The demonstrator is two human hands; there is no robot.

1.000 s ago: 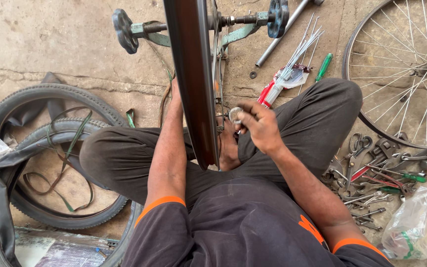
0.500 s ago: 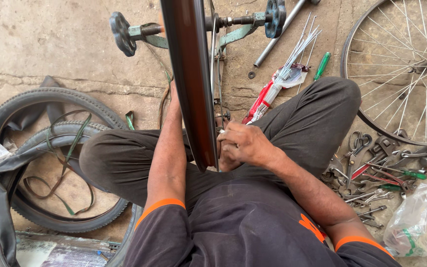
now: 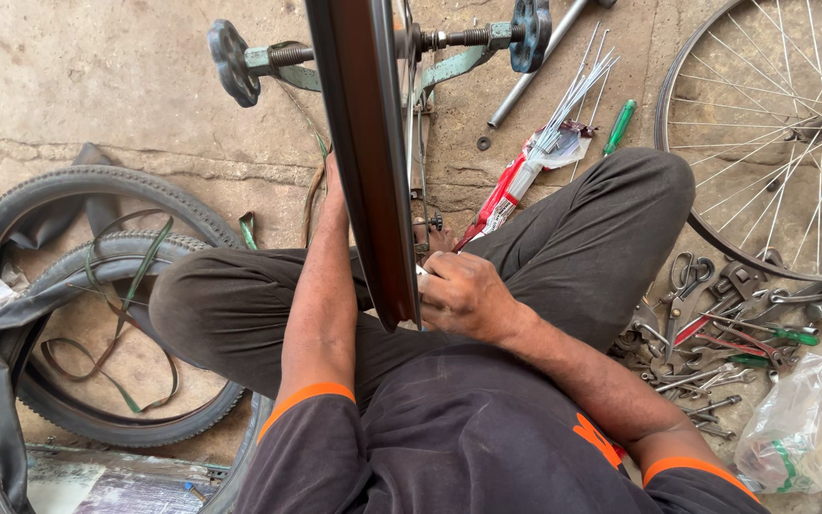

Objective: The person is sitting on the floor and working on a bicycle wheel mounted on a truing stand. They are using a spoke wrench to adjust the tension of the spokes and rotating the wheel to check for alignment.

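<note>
A dark bicycle wheel rim (image 3: 363, 143) stands upright on edge in a green truing stand (image 3: 268, 55) in front of me. My left forearm reaches up along the rim's left side. My left hand (image 3: 333, 186) is mostly hidden behind the rim, so its grip does not show. My right hand (image 3: 463, 295) is closed into a fist against the rim's near right edge. A small light metal tool tip (image 3: 420, 271) pokes out of the fist where it meets the rim. I sit cross-legged under the wheel in dark trousers.
Old tyres and an inner tube (image 3: 78, 314) lie at the left. A bundle of spokes in a red packet (image 3: 535, 157) and a green screwdriver (image 3: 618, 127) lie ahead. A spoked wheel (image 3: 773, 124), a pile of wrenches and pliers (image 3: 725, 333) and a plastic bag (image 3: 801, 428) are at the right.
My right hand has moved down and left, from above my knee to the rim's near edge. The round metal tool seen in it earlier is now mostly hidden in the fist.
</note>
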